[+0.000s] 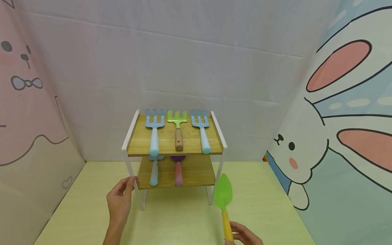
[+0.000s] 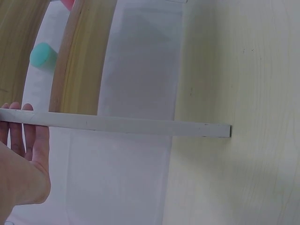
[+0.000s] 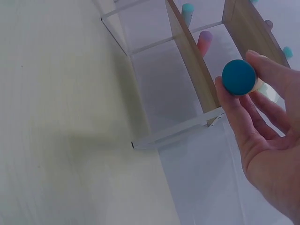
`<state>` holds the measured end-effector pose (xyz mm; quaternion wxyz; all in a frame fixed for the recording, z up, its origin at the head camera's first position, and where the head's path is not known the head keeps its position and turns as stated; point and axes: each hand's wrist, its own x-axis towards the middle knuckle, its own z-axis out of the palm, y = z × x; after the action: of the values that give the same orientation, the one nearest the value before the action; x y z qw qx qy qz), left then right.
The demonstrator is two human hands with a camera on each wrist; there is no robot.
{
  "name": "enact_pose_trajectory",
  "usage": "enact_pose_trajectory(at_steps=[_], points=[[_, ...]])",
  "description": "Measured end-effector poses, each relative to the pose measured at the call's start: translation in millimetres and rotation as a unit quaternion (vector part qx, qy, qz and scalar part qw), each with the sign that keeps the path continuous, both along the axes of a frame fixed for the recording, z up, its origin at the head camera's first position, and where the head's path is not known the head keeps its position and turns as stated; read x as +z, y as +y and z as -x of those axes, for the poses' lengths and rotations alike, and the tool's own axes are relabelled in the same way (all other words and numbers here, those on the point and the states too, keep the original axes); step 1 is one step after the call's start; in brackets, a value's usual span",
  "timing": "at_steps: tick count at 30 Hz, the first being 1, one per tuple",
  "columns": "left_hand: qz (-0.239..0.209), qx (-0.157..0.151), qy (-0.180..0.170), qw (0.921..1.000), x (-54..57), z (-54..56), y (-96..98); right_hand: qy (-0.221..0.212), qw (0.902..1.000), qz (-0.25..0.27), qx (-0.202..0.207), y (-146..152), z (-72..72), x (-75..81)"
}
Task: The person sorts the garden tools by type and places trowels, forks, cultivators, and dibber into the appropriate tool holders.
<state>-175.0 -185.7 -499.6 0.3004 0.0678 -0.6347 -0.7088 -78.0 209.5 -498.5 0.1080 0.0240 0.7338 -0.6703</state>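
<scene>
A small two-tier shelf rack with wooden boards and a white frame stands on the table. My left hand grips its left front leg near the lower board, fingers passing behind the leg in the left wrist view. Low at the right, my right hand pinches the yellow handle of a hand trowel. Its green blade points up, overlapping the rack's right side in the head view. The handle's blue end faces the right wrist camera, between thumb and fingers.
On the upper board lie two blue hand forks and a green one with a wooden handle. The lower board bears a blue-handled tool and a pink-handled one. White cloth hangs behind; printed panels flank the table.
</scene>
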Motion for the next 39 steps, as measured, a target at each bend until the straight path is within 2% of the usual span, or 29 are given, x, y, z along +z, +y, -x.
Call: enact_pose_trajectory(at_steps=[8, 14, 17, 23, 30, 39], points=[[-0.007, -0.003, 0.008, 0.9999, 0.1, -0.2, 0.4, 0.010, 0.9997, 0.008, 0.022, -9.1, 4.0, -0.6], [-0.014, -0.002, 0.013, 0.9998, -0.4, 0.1, 0.8, -0.032, 0.9983, 0.040, 0.027, -17.3, 12.7, -5.9], [-0.015, 0.000, 0.008, 0.9999, -0.4, 0.0, 0.9, -0.039, 0.9977, 0.044, 0.032, -20.7, 17.3, -6.0], [-0.020, 0.000, 0.002, 0.9998, 0.3, -0.2, 1.7, -0.003, 0.9983, 0.049, 0.032, -30.0, 22.8, -1.8], [-0.021, 0.000, 0.003, 0.9998, 0.1, -0.2, 1.8, 0.053, 0.9966, 0.033, 0.053, -39.7, 30.4, 2.0], [-0.017, 0.002, 0.004, 0.9999, -0.9, 0.7, 1.5, 0.052, 0.9966, 0.019, 0.062, -48.2, 47.2, 9.6]])
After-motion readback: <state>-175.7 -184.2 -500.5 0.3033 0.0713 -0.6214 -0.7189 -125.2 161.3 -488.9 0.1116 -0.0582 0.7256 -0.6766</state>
